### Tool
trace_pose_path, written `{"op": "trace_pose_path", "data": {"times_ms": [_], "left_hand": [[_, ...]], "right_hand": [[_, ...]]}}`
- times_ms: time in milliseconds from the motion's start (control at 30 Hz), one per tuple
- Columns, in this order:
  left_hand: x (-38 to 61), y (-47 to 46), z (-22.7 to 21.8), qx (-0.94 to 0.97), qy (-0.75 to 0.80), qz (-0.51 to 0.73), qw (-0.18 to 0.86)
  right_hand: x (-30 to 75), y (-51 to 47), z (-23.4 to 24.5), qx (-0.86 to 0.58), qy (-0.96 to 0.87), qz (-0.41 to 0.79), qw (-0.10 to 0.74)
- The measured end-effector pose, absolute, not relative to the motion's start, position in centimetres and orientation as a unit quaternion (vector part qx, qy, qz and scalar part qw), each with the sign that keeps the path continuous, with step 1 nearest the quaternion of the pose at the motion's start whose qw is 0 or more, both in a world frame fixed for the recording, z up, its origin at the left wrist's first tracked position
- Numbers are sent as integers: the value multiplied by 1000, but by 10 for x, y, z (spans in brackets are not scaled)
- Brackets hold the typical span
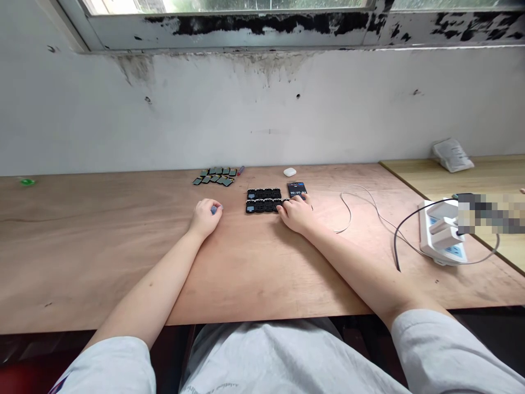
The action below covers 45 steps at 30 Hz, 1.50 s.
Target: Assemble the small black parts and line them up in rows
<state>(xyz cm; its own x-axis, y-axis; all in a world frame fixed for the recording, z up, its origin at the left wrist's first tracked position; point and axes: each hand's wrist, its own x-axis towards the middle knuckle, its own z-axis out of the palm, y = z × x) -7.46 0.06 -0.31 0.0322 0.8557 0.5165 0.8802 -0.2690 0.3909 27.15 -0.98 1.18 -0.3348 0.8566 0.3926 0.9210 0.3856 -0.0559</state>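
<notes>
Black trays (263, 200); tan wood-grain tabletop (102, 257)

The left hand (205, 218) holds a small blue object (214, 209); the right hand (296, 214) touches a phone (297, 189) beside black trays (264, 200)

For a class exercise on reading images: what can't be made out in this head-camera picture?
All in the head view:
The small blue object: the left hand hides most of it.
The black holders: the right hand covers their right end.
The phone: that hand covers its near end, and the screen text is too small to read.
The power strip: a pixelated patch blurs its far end.
The window: the top edge cuts it off.
</notes>
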Motion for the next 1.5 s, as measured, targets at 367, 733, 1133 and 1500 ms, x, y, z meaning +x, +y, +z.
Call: {"op": "trace_pose_path", "data": {"times_ms": [367, 733, 1133, 1500], "left_hand": [[-73, -2, 0, -718, -605, -344, 12], [-61, -9, 0, -755, -553, -352, 0], [-1, -42, 8, -846, -417, -308, -127], [13, -37, -1, -863, -392, -308, -76]], "right_hand": [[274, -9, 12, -527, -812, -72, 238], [269, -23, 18, -237, -952, 69, 183], [262, -23, 8, -262, -949, 46, 170], [260, -17, 0, -224, -949, 32, 219]]}}
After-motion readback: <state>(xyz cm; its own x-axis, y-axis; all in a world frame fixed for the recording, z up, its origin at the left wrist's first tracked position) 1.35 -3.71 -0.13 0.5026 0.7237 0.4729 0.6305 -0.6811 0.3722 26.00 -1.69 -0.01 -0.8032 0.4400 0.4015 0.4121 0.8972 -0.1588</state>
